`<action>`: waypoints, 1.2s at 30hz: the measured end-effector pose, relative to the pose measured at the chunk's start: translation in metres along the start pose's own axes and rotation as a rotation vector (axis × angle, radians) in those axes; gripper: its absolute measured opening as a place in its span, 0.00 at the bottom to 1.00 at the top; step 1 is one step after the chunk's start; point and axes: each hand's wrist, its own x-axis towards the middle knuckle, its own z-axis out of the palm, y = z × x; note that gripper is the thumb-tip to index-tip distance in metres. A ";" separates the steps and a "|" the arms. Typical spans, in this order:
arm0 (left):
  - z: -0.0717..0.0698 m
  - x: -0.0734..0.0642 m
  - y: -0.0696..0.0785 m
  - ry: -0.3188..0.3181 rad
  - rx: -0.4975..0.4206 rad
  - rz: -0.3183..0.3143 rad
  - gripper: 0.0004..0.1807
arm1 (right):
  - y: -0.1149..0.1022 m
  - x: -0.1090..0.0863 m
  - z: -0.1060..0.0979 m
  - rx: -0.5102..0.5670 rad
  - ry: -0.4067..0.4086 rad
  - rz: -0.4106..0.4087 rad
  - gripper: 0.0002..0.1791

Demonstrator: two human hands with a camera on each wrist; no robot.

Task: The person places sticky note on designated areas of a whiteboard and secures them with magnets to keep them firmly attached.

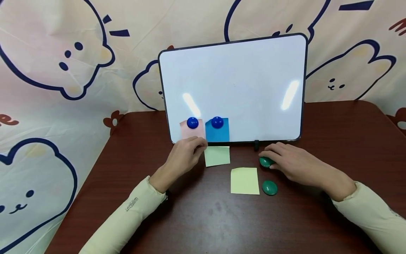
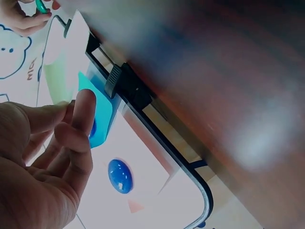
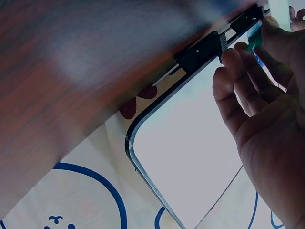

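Observation:
My left hand [image 1: 184, 157] pinches the left edge of a pale green sticky note [image 1: 217, 156], which sits just below the board's bottom edge in the head view. In the left wrist view, thumb and forefinger meet at the same note [image 2: 56, 81]. Farther right, my right hand [image 1: 296, 164] grips a green round magnet [image 1: 265, 162] in its fingertips. A whiteboard [image 1: 241, 81] stands upright behind both hands. On its lower left, a blue magnet [image 1: 192, 122] lies over a pink note [image 1: 187, 133], and another blue magnet [image 1: 217, 122] over a blue note [image 1: 217, 135].
A pale yellow note [image 1: 245, 181] lies on the brown table [image 1: 203, 225], with a second green magnet [image 1: 269, 188] just right of it. A black clip [image 1: 256, 145] shows at the board's lower edge. Behind hangs a cartoon-printed cloth [image 1: 133, 42].

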 end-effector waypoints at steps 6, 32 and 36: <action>0.002 0.004 -0.001 0.001 -0.006 -0.003 0.04 | 0.000 0.000 0.002 -0.008 0.006 0.000 0.26; 0.013 0.029 0.003 0.006 0.002 -0.057 0.03 | 0.000 0.001 0.001 -0.010 0.036 -0.012 0.25; 0.016 0.032 0.003 0.021 -0.003 -0.054 0.03 | 0.000 0.001 0.001 -0.013 0.035 -0.011 0.25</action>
